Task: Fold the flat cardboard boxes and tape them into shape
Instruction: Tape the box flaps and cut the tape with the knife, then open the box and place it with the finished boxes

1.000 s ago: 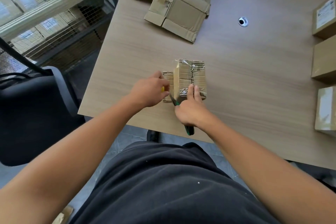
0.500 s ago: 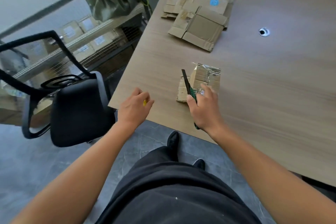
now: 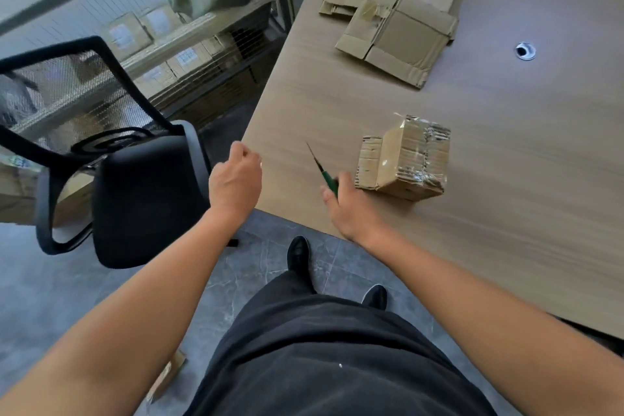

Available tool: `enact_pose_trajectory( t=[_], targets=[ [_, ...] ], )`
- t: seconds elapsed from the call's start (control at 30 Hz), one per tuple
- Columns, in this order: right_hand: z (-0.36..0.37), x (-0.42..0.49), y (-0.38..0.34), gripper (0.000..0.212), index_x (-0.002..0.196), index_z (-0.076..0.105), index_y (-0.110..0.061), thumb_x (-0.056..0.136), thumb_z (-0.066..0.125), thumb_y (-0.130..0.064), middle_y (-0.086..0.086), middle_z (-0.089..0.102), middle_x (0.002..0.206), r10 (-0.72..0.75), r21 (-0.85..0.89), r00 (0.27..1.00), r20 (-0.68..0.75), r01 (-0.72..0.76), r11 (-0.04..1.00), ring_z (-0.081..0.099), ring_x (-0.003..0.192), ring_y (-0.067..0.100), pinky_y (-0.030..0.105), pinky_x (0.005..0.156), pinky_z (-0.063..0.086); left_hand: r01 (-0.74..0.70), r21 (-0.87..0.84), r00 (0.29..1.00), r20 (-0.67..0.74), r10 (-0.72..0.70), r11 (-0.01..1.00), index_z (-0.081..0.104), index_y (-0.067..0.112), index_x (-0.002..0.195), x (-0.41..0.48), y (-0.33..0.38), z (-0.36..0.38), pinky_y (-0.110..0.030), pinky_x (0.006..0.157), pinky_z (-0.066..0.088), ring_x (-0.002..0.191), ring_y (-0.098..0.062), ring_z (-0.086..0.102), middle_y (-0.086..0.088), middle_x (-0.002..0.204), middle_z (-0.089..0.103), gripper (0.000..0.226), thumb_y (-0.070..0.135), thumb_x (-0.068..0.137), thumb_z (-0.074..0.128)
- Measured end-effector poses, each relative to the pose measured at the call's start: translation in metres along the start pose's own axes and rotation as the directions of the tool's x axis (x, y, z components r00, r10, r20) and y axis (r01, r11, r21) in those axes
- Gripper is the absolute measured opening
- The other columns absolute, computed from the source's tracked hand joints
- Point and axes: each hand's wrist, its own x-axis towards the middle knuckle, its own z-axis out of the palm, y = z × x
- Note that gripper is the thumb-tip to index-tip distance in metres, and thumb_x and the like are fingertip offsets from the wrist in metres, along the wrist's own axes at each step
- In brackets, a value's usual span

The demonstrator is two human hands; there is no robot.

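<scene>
Trouble judged likeliest from green-handled cutter (image 3: 327, 177), gripped in curled fingers of right hand (image 3: 349, 204), tip bare and pointing up, just beside taped box (image 3: 408, 159) on table (image 3: 523, 230) near its front edge. Could have nicked tape or left hand (image 3: 236, 179). Left fingers curled near table corner; could not tell whether pinching anything. Cutter's kind blurred, not made out.

we're on the wood-grain table (image 3: 506, 230) now: a taped-up box (image 3: 408, 159) sits near the front edge, a pile of flat cardboard (image 3: 405, 30) lies farther back by the left edge, well apart, and right of that there's a round metal cable hole (image 3: 525, 51).
</scene>
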Motion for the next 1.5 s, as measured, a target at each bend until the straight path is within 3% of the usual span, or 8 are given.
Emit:
enact_pose_trajectory(
  t=[0.13, 0.3, 0.53, 0.73, 0.9, 1.07, 1.3, 1.5],
  targets=[
    [0.029, 0.057, -0.012, 0.025, 0.108, 0.038, -0.016, 0.106, 0.041, -0.041, 0.000, 0.052, 0.080, 0.081, -0.090, 0.996, -0.030, -0.084, 0.992, 0.058, 0.075, 0.032, 0.037, 0.056, 0.031, -0.104, -0.067, 0.995, -0.005, 0.104, 0.992, 0.065, 0.004, 0.076, 0.034, -0.016, 0.028, -0.037, 0.054, 0.042, 0.054, -0.028, 0.047, -0.015, 0.099, 0.058, 0.012, -0.003, 0.080, 0.057],
    [0.068, 0.110, -0.014, 0.036, 0.126, 0.047, -0.002, 0.102, 0.052, -0.029, 0.021, 0.051, 0.124, 0.125, -0.282, 0.986, -0.109, -0.151, 0.947, 0.049, 0.110, 0.040, 0.044, 0.086, 0.037, -0.143, -0.319, 0.990, -0.046, 0.136, 0.937, 0.075, 0.016, 0.088, 0.033, -0.011, 0.075, -0.045, 0.075, 0.047, 0.091, -0.036, 0.058, -0.010, 0.118, 0.065, 0.007, 0.016, 0.087, 0.068],
    [0.097, 0.104, -0.018, 0.052, 0.146, 0.038, -0.003, 0.102, 0.053, -0.026, 0.020, 0.040, 0.135, 0.170, -0.397, 0.960, -0.222, -0.248, 0.883, 0.040, 0.117, 0.038, 0.045, 0.102, 0.036, -0.103, -0.311, 0.992, 0.043, 0.123, 0.945, 0.049, 0.037, 0.144, 0.028, -0.019, 0.104, -0.042, 0.097, 0.029, 0.118, -0.025, 0.035, 0.002, 0.134, 0.048, 0.047, 0.041, 0.097, 0.054],
    [0.065, 0.089, -0.030, 0.063, 0.151, 0.035, -0.005, 0.100, 0.058, -0.035, 0.013, 0.035, 0.147, 0.154, -0.264, 0.966, -0.207, -0.207, 0.942, 0.032, 0.132, 0.035, 0.039, 0.115, 0.025, -0.022, -0.354, 0.960, 0.252, 0.118, 0.935, 0.036, 0.044, 0.150, 0.037, -0.015, 0.080, -0.039, 0.100, 0.017, 0.131, -0.021, 0.021, 0.013, 0.152, 0.031, 0.050, 0.052, 0.101, 0.041],
    [0.001, 0.062, -0.037, 0.053, 0.147, 0.044, -0.003, 0.102, 0.055, -0.027, 0.011, 0.042, 0.153, -0.076, -0.169, 0.918, -0.389, 0.010, 0.986, 0.022, 0.151, 0.026, 0.031, 0.125, 0.012, -0.025, -0.429, 0.971, 0.204, 0.124, 0.903, 0.036, 0.037, 0.153, 0.051, 0.015, 0.040, -0.042, 0.112, 0.018, 0.146, -0.020, 0.016, 0.014, 0.161, 0.029, 0.051, 0.048, 0.103, 0.040],
    [-0.070, 0.039, 0.004, 0.054, 0.148, 0.044, -0.006, 0.102, 0.050, -0.032, 0.010, 0.040, 0.157, -0.072, -0.171, 0.850, -0.522, -0.022, 0.985, 0.019, 0.153, 0.023, 0.025, 0.123, 0.008, -0.199, -0.551, 0.960, 0.055, 0.273, 0.810, 0.039, 0.024, 0.154, 0.076, 0.094, -0.002, -0.041, 0.123, 0.009, 0.155, -0.020, 0.009, 0.004, 0.164, 0.030, 0.050, 0.040, 0.106, 0.040],
    [-0.135, 0.029, 0.084, 0.055, 0.153, 0.037, -0.003, 0.106, 0.048, -0.028, 0.014, 0.031, 0.163, -0.020, -0.186, 0.874, -0.485, -0.081, 0.979, 0.017, 0.155, 0.025, 0.034, 0.126, 0.012, -0.357, -0.567, 0.871, 0.085, 0.483, 0.743, 0.022, 0.017, 0.160, 0.088, 0.207, -0.019, -0.032, 0.125, -0.007, 0.156, -0.019, -0.004, 0.001, 0.170, 0.011, 0.055, 0.033, 0.108, 0.032],
    [-0.152, 0.047, 0.117, 0.059, 0.157, 0.029, -0.001, 0.107, 0.044, -0.028, 0.016, 0.024, 0.165, -0.020, -0.096, 0.925, -0.379, -0.017, 0.995, 0.014, 0.156, 0.025, 0.030, 0.126, 0.007, -0.204, -0.582, 0.873, 0.255, 0.415, 0.787, 0.019, 0.015, 0.161, 0.109, 0.246, 0.003, -0.032, 0.126, 0.000, 0.156, -0.017, 0.001, -0.003, 0.170, 0.009, 0.055, 0.034, 0.110, 0.029]
  ],
)
